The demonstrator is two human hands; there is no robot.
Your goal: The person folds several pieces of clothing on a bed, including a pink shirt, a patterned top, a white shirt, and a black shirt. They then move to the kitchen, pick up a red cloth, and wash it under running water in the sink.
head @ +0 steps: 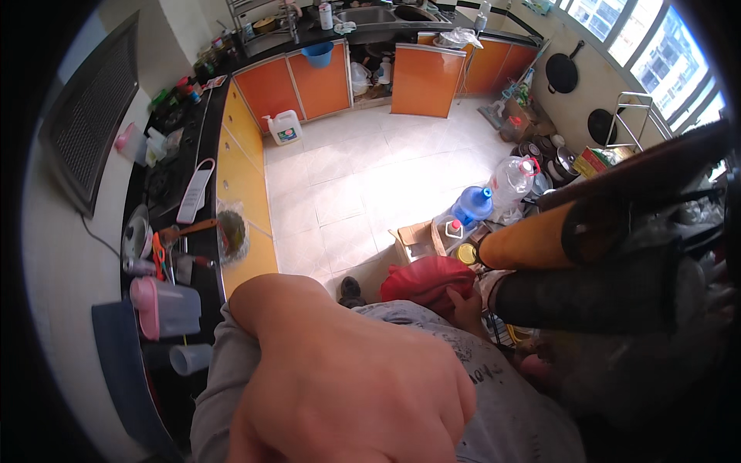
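Observation:
My left hand (359, 388) is raised close to the camera, its back filling the lower middle of the view. Its fingers run out of the frame at the bottom, so what they do is hidden. The arm bends out of a grey sleeve (226, 370) at the left. Low in front of my body, my right hand (466, 309) grips a bunched red cloth (425, 282), thumb on top. Part of the grey printed shirt (509, 399) shows below it. A dark shoe (350, 289) is on the tiled floor.
At the left runs a black counter (200, 133) with a grater (195, 191) and a pink-lidded container (168, 307). An orange cabinet door (428, 80) stands before an open cupboard. Right of me are a cardboard box (418, 240), a blue water jug (472, 205) and large dark rolls (584, 295).

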